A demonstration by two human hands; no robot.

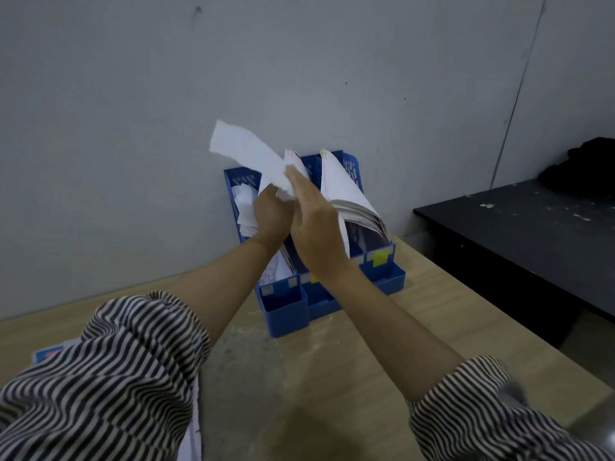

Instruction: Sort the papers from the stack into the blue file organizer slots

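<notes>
Holding a white paper, seemingly both hands, above blue organizer.

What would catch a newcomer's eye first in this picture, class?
Two hands meet at the centre: the left hand grips a white paper that flaps up towards the wall, and the right hand lies flat against it. Just behind stands the blue organizer on the wooden table, its slots stuffed with papers.

Both hands on white paper above blue organizer
</notes>
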